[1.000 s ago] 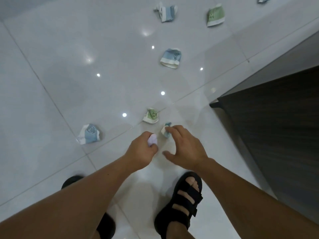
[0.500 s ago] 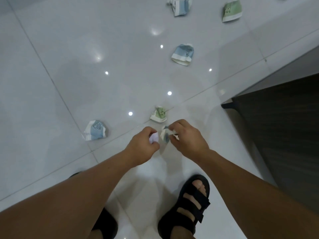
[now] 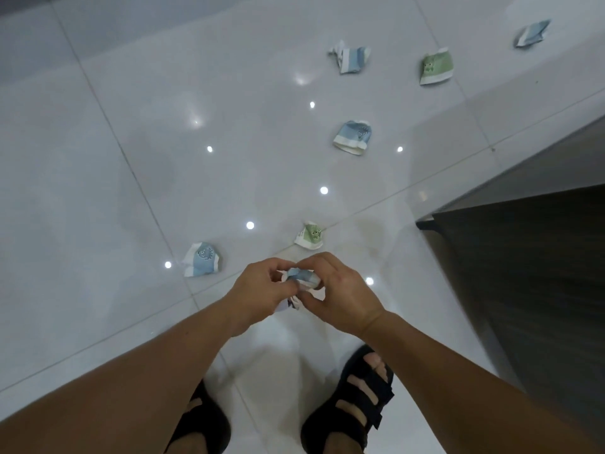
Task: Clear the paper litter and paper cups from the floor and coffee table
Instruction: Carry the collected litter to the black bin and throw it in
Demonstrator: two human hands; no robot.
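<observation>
Both hands meet above the tiled floor [image 3: 98,191] — left hand [image 3: 258,298] and right hand [image 3: 340,299] each pinch one crumpled blue cup [image 3: 302,279] between them — six more cups lie beyond.

1. The left hand [image 3: 258,296] and the right hand [image 3: 340,299] meet in the middle, above the shiny white tile floor [image 3: 98,191]. Both hold a small crushed blue paper cup [image 3: 302,279] between them.
2. The black left sandal [image 3: 203,424] and the black right sandal [image 3: 353,407] stand on the floor under the arms.
3. A squashed blue paper cup with a face [image 3: 202,259] lies left of the hands. A little green paper cup [image 3: 309,235] lies just past them.
4. Farther off lies a blue tipped-over paper cup [image 3: 353,137].
5. Farthest away, from left to right, lie a crumpled striped paper cup [image 3: 352,59], a big green paper cup [image 3: 436,66] and a bent blue paper cup [image 3: 532,33].
6. The dark wooden coffee table [image 3: 523,273] stands on the right.
</observation>
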